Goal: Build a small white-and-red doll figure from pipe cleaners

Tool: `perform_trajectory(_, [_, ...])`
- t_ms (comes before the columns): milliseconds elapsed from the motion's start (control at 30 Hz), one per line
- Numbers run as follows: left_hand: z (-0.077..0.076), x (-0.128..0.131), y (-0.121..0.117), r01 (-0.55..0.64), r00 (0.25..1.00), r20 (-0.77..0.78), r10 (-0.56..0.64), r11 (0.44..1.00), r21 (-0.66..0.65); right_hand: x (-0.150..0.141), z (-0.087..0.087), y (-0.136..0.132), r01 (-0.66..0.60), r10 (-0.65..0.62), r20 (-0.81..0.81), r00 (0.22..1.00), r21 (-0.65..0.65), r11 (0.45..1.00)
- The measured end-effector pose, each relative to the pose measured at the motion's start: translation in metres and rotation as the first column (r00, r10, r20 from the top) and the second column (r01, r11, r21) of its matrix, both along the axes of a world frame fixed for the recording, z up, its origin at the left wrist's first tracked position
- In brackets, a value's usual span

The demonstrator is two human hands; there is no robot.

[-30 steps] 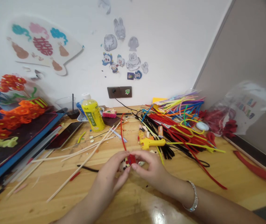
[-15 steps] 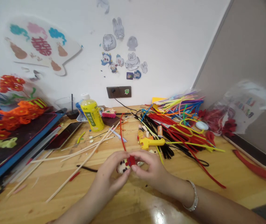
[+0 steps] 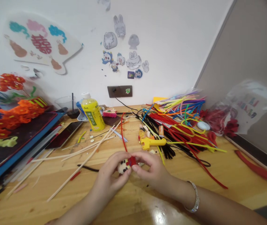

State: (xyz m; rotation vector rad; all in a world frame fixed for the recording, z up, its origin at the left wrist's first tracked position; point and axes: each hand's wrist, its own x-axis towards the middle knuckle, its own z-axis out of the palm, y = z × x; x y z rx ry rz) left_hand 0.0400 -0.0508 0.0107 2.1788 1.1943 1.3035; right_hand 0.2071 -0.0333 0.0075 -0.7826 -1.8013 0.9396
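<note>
**Both hands closed on small white piece, red pipe cleaner attached**

The left hand (image 3: 108,175) curls round a white craft lump (image 3: 123,167) with dark marks; the right hand (image 3: 151,172) pinches a red pipe cleaner (image 3: 123,137) at the lump's right side, its fingers closed, with a silver bracelet (image 3: 194,197) on that wrist; the lump sits between the hands, held just above the counter (image 3: 30,200), and the left hand is the nearer to it; the pipe cleaner's long axis runs away from the hands toward the wall, slightly left of straight; a black pipe cleaner (image 3: 88,168) lies just left of the left hand, with loose wooden sticks (image 3: 84,159) beyond; a yellow glue gun (image 3: 152,142) lies ahead of the right hand, and a heap of mixed pipe cleaners (image 3: 178,123) lies behind and to its right; a yellow bottle (image 3: 93,115) stands farther back, left of the red stem.
</note>
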Motion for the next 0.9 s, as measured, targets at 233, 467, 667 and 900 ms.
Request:
perform_trajectory(233, [-0.002, -0.0011, 0.0003, -0.006, 1.0, 0.022, 0.006, 1.0, 0.002, -0.0002, -0.0009, -0.0003, -0.01, 0.01, -0.009, 1.0, -0.019, 1.0])
perform_trajectory(467, [0.0018, 0.0032, -0.0005, -0.029, 0.998, 0.049, 0.03, 0.999, -0.027, -0.0009, -0.0019, -0.0012, 0.003, -0.004, -0.005, 1.0, -0.01, 1.0])
perform_trajectory(667, [0.0043, 0.0033, -0.0022, -0.026, 0.998, 0.047, 0.028, 0.998, -0.051, -0.001, -0.0039, 0.0004, -0.001, 0.0, -0.026, 1.0, -0.036, 0.999])
perform_trajectory(900, [0.0014, 0.0012, -0.0018, -0.031, 1.0, -0.001, 0.031, 0.999, -0.018, 0.0004, -0.0062, 0.0019, -0.021, 0.02, -0.023, 1.0, -0.027, 0.999])
